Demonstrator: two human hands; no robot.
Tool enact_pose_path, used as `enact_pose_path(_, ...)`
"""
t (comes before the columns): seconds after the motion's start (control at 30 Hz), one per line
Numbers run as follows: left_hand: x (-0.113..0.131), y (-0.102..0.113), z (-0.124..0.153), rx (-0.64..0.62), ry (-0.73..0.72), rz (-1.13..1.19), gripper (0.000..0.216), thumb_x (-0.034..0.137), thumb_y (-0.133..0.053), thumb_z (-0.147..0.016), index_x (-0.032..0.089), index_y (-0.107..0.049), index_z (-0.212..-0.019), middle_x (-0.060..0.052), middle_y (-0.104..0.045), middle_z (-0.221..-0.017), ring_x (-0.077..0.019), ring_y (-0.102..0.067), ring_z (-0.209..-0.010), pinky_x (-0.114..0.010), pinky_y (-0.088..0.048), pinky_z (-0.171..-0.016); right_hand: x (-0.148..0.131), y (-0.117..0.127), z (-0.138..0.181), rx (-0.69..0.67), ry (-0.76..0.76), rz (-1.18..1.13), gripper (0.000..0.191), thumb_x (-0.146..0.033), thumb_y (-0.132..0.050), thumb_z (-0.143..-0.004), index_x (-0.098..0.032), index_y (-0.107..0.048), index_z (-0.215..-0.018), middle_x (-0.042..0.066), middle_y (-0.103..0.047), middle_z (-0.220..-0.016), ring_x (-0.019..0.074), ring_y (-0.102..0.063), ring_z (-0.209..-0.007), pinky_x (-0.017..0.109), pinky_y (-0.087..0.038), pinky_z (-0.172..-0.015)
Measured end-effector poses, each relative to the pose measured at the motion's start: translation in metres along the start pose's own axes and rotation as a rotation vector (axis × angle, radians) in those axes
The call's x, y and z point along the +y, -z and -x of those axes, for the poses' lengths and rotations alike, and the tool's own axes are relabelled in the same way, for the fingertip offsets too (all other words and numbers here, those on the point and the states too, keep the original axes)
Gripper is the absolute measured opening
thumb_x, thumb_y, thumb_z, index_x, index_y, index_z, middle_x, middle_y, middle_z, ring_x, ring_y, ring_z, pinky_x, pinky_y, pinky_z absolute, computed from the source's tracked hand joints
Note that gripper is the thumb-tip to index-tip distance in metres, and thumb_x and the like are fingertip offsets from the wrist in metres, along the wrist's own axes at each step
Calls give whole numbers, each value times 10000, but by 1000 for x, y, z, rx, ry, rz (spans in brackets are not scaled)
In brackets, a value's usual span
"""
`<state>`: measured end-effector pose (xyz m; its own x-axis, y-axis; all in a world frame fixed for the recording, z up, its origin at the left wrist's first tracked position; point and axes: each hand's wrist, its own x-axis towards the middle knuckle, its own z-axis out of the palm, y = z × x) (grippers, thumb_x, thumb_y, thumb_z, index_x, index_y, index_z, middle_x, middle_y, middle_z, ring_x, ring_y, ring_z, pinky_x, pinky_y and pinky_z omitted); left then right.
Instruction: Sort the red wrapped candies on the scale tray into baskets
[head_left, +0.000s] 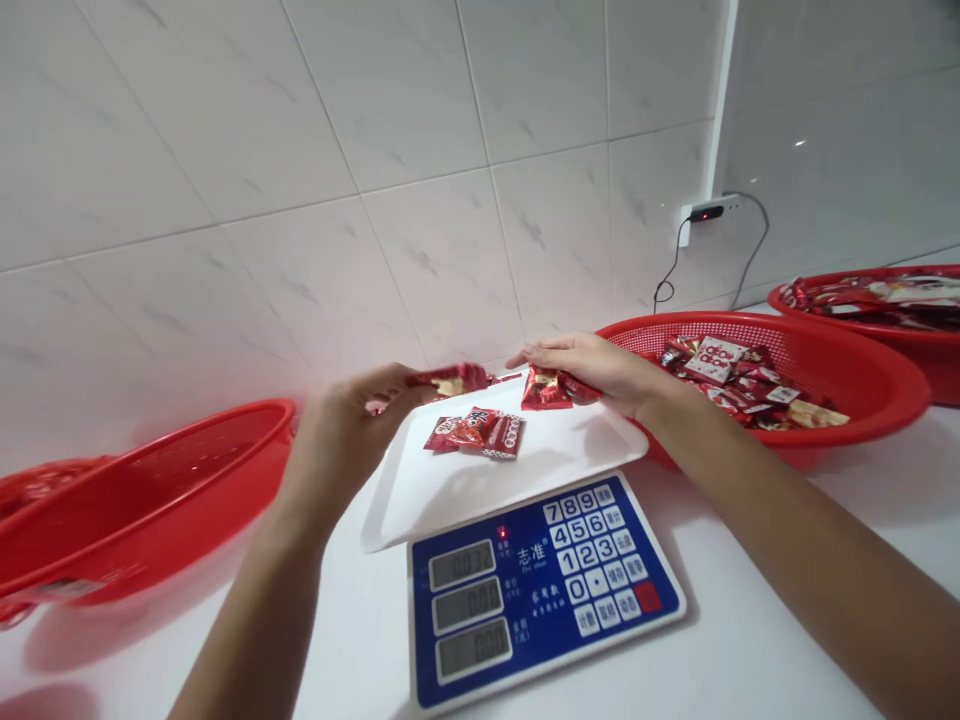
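Observation:
My left hand (367,405) is closed on a red snack packet (450,380) with a gold patch, held above the left side of the white weighing tray (427,500). Over the tray's right side, my right hand (585,370) grips red candy packets (546,388), their tops partly hidden by my fingers. A few red wrapped snacks (480,432) lie overlapping in the middle of the tray. The tray sits on a digital scale (536,600) with a blue keypad panel. Its top display seems to read 0.032, though the digits are faint.
A red perforated basket (840,370) of mixed wrapped snacks stands right of the scale, with another filled red basket (930,350) behind it. Red basins (172,500) are at the left. A tiled wall (420,240) rises behind, carrying a power socket (709,213) with cables.

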<state>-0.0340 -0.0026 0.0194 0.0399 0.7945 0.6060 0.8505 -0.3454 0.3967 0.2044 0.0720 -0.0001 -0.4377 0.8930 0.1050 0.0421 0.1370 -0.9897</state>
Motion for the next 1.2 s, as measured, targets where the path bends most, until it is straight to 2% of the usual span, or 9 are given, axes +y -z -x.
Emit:
enact_pose_path(0.1,-5,6,-2,-237,-106,-133,247,490,-664,-731,261,-729,-666,-29,-743,-786,-228,-634,-767,-323,-456,-705,-3,-1,3,-30,4,1,195,-263,-596,-956,-132,-738,-980,-38,-482,-537,40,-291,-406,191,-202,-383)
enact_pose_path(0.2,-18,6,-3,-456,34,-182,317,519,-641,-750,227,-689,-636,-16,-700,-683,-201,-608,-653,-293,-414,-597,-5,-5,4,-36,9,27,226,-264,-541,-981,-130,-705,-902,-38,-482,-546,41,-297,-406,189,-213,-388)
enact_pose_path(0.3,-30,-6,-2,-522,139,-183,265,476,-644,-761,217,-702,-771,-14,-712,-687,-202,-628,-633,-273,-398,-549,-3,-11,2,-45,18,52,267,-154,-510,-941,-140,-588,-686,-38,-452,-527,42,-329,-410,188,-228,-395)
enact_pose_path(0.4,-28,-22,2,-467,170,-196,229,420,-658,-770,216,-672,-872,-27,-733,-702,-221,-654,-641,-270,-401,-531,1,-18,1,-52,15,-31,242,-65,-520,-876,-147,-534,-648,-39,-449,-526,44,-355,-424,188,-234,-396)
enact_pose_path(0.5,-13,-32,4,-326,158,-295,196,399,-692,-753,220,-630,-802,-36,-710,-663,-229,-630,-605,-271,-360,-499,6,-25,1,-75,15,-138,51,-84,-630,-858,-125,-646,-832,-21,-547,-607,51,-426,-472,184,-275,-414)
enact_pose_path(0.57,-4,-32,4,-229,156,-277,187,397,-682,-762,218,-636,-788,-37,-698,-652,-228,-620,-597,-272,-358,-497,7,-29,1,-52,8,-182,121,-90,-697,-831,-124,-682,-946,4,-627,-698,63,-495,-524,187,-322,-440)
enact_pose_path(0.73,7,-26,3,-289,99,282,483,606,-501,-894,171,-712,-890,-99,-755,-850,-239,-690,-783,-326,-518,-703,5,-34,2,-85,76,-356,138,-104,-710,-850,-144,-738,-979,32,-703,-811,87,-593,-653,187,-433,-552)
enact_pose_path(0.93,14,-31,7,-260,269,669,572,689,-589,-821,138,-715,-908,-109,-751,-833,-226,-695,-768,-331,-557,-730,7,-37,2,-81,109,-433,167,-117,-686,-878,-181,-757,-1015,30,-726,-867,105,-638,-760,204,-491,-665)
enact_pose_path(1.2,14,-22,6,-298,112,281,240,404,-650,-844,169,-698,-852,-76,-747,-818,-256,-701,-802,-341,-529,-686,7,-27,4,-102,214,23,164,-262,-808,-767,-145,-761,-872,28,-721,-793,91,-592,-656,195,-409,-564)
